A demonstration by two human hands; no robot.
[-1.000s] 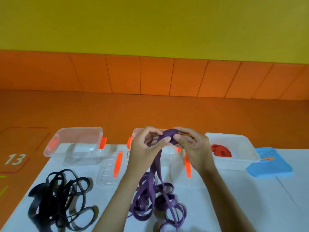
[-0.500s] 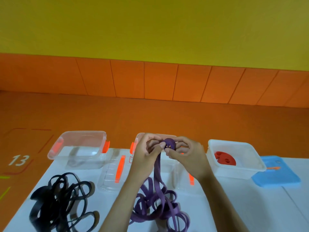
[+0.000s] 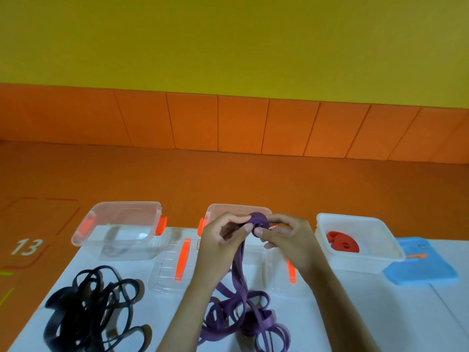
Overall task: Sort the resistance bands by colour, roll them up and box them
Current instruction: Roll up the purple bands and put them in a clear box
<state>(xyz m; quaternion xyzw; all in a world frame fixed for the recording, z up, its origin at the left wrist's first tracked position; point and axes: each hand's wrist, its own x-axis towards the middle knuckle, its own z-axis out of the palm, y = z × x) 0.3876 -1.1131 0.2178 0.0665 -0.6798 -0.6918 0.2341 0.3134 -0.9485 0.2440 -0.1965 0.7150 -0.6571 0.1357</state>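
Both hands hold a small purple roll (image 3: pixel 259 221) of resistance band above the middle clear box (image 3: pixel 215 210). My left hand (image 3: pixel 223 240) pinches it from the left, my right hand (image 3: pixel 284 237) from the right. From the roll the band's tail hangs down to a loose purple pile (image 3: pixel 243 318) on the white table (image 3: pixel 380 313). A tangle of black bands (image 3: pixel 94 308) lies at front left. Rolled red bands (image 3: pixel 342 241) sit in the white box (image 3: pixel 365 262) on the right.
An empty clear box (image 3: pixel 119 231) with orange clips stands at back left. Two clear lids with orange handles (image 3: pixel 175 265) (image 3: pixel 286 273) lie flat on the table. A blue lid (image 3: pixel 421 265) rests at far right. Orange floor lies beyond the table.
The roll has grown tighter between my fingers, and more of the purple tail has been drawn up from the pile. The view has shifted slightly.
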